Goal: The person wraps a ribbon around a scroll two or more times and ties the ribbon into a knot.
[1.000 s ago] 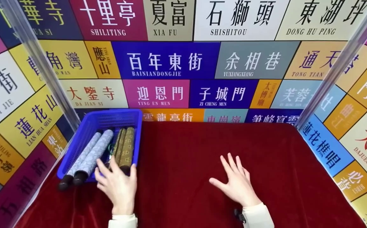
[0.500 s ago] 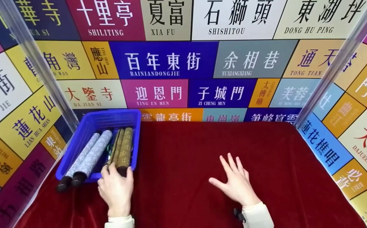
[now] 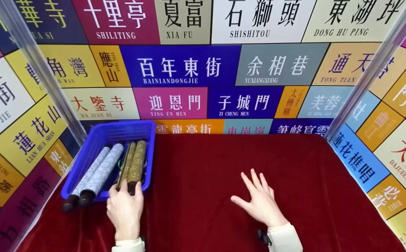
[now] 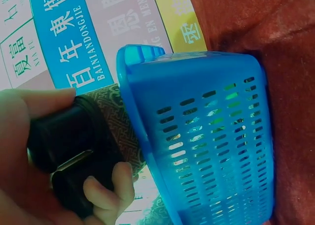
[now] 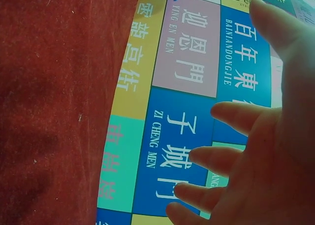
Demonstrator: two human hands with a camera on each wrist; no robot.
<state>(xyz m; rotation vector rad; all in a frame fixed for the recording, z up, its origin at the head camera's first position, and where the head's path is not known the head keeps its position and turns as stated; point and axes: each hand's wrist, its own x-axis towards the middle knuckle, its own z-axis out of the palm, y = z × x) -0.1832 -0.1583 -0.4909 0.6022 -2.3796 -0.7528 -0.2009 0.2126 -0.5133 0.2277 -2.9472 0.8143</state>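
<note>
A gold-patterned scroll (image 3: 138,162), rolled in from both ends into two parallel rolls, lies in the blue plastic basket (image 3: 153,136). My left hand (image 3: 125,211) grips its near end. In the left wrist view, thumb and fingers curl round the two black roller ends (image 4: 66,131), which stick out past the basket's rim. To the left in the basket lies a pale blue-grey scroll (image 3: 106,166), also in two rolls, its black knobs (image 3: 87,197) jutting over the near rim. My right hand (image 3: 261,206) hovers over the cloth with fingers spread, holding nothing.
Dark red velvet cloth (image 3: 203,189) covers the table. The basket stands at its left side. Walls with colourful place-name signs (image 3: 185,66) enclose the back and both sides, with clear corner posts (image 3: 358,77).
My left hand has come down on the gold scroll's near end and taken hold of it, fingers closing from a spread pose. The right hand has barely moved.
</note>
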